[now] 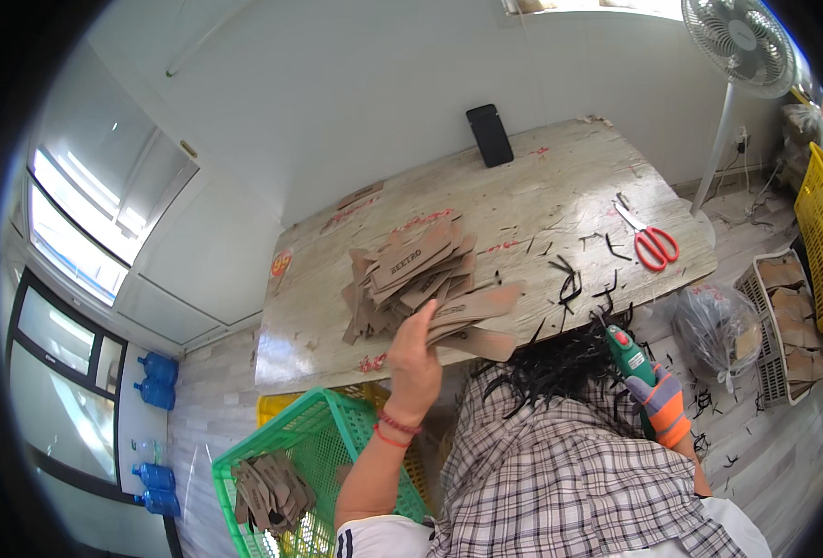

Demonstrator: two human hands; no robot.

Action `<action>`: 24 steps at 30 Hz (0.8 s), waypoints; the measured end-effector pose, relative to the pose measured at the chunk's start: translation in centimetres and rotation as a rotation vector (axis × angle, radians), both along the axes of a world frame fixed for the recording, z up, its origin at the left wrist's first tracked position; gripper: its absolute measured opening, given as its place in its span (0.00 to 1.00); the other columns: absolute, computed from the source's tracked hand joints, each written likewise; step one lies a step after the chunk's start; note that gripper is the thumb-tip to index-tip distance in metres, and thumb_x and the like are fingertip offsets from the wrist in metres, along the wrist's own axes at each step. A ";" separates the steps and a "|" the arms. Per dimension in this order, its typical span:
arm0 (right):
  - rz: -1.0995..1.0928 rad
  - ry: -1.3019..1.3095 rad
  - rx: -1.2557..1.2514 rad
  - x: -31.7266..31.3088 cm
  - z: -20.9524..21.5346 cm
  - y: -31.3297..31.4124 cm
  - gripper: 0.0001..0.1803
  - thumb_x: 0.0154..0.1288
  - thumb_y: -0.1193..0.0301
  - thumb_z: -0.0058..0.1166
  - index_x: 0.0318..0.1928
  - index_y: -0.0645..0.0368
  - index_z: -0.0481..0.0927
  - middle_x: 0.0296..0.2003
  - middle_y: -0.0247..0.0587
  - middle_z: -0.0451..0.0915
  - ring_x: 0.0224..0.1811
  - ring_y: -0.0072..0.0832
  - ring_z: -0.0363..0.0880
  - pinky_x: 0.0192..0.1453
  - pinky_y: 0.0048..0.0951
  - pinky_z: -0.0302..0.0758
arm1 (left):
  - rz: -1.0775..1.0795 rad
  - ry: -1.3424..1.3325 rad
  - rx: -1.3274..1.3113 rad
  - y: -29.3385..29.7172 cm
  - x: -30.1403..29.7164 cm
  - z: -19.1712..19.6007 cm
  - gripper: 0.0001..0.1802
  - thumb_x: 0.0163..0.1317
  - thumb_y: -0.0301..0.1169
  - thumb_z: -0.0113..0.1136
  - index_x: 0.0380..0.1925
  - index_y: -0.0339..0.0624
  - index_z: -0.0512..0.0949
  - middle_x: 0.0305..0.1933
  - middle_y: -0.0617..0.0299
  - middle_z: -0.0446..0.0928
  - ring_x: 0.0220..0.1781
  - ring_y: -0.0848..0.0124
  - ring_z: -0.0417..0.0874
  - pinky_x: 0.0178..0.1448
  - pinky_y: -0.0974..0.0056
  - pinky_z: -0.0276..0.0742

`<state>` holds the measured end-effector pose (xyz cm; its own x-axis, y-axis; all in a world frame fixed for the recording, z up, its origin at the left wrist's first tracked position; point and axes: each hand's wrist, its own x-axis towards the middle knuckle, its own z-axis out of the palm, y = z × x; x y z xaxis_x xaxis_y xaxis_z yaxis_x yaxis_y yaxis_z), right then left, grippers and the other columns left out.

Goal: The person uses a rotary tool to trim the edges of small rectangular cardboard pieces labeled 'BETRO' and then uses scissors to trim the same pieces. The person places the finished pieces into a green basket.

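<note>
My bare left hand (413, 358) is closed on a few flat brown strip-shaped pieces (475, 314) at the table's near edge. Just beyond them lies a loose heap of similar brown pieces (407, 270), some with dark print. In an orange and grey glove, my right hand (664, 405) grips a green handheld power tool (628, 355) with a red button. The tool's tip points toward the table edge, and its front end is hard to make out. A tangle of thin black strips (560, 372) lies on my checked apron (560, 474), between the hands.
Red-handled scissors (653, 244) and black scraps lie on the table (323, 288); a black phone (491, 135) is at its back. A green crate (323, 418) with brown pieces stands at left. To the right are a plastic bag (718, 330), a crate (756, 288) and a fan (739, 42).
</note>
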<state>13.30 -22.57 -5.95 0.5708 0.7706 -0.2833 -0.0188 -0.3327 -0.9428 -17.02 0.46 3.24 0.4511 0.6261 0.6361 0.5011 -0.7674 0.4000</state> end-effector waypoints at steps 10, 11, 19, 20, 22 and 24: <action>0.021 0.047 0.012 -0.3 -1.5 0.4 0.22 0.58 0.66 0.65 0.49 0.63 0.76 0.26 0.30 0.77 0.19 0.15 0.70 0.20 0.19 0.67 | 0.960 0.300 0.048 -11.9 -25.6 -5.5 0.28 0.61 0.18 0.48 0.64 0.30 0.61 0.53 0.39 0.75 0.49 0.49 0.80 0.54 0.55 0.76; 0.036 0.024 -0.005 -0.4 -1.0 0.5 0.22 0.58 0.66 0.65 0.49 0.63 0.76 0.26 0.30 0.77 0.19 0.15 0.70 0.20 0.20 0.67 | 0.978 0.502 -0.054 -13.6 -26.2 -7.8 0.33 0.60 0.17 0.48 0.67 0.29 0.56 0.52 0.37 0.74 0.49 0.43 0.79 0.54 0.53 0.76; 0.062 -0.069 0.001 -0.8 -0.1 1.1 0.21 0.57 0.65 0.66 0.46 0.65 0.76 0.25 0.32 0.79 0.17 0.16 0.71 0.18 0.21 0.68 | 0.495 0.901 -1.214 -15.0 -30.8 -16.3 0.34 0.60 0.37 0.57 0.61 0.25 0.62 0.46 0.32 0.77 0.49 0.47 0.81 0.50 0.50 0.78; 0.062 -0.060 -0.003 -0.7 -0.5 1.0 0.20 0.57 0.65 0.66 0.45 0.65 0.76 0.24 0.32 0.78 0.17 0.16 0.71 0.18 0.21 0.68 | 0.438 1.067 -1.232 -12.6 -31.0 -13.8 0.31 0.59 0.39 0.58 0.57 0.26 0.68 0.46 0.33 0.78 0.49 0.49 0.81 0.50 0.50 0.78; 0.039 0.004 -0.001 -0.6 -0.6 0.8 0.20 0.56 0.65 0.66 0.43 0.65 0.76 0.23 0.32 0.78 0.15 0.17 0.71 0.18 0.21 0.67 | 0.579 1.154 -1.061 -8.7 -25.9 -6.0 0.24 0.58 0.41 0.61 0.46 0.30 0.77 0.44 0.37 0.79 0.49 0.49 0.81 0.50 0.50 0.77; 0.051 -0.022 -0.030 -0.7 -0.4 0.8 0.20 0.56 0.65 0.66 0.44 0.64 0.76 0.23 0.33 0.78 0.15 0.17 0.71 0.17 0.21 0.67 | 0.757 0.835 -0.494 -5.9 -20.8 -1.0 0.19 0.57 0.37 0.63 0.42 0.34 0.79 0.42 0.45 0.81 0.48 0.50 0.80 0.53 0.51 0.74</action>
<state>12.55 -21.72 -6.39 0.5374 0.7902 -0.2947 0.0196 -0.3611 -0.9323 -37.86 -5.46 2.22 0.0241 0.9983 -0.0530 0.9954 -0.0289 -0.0918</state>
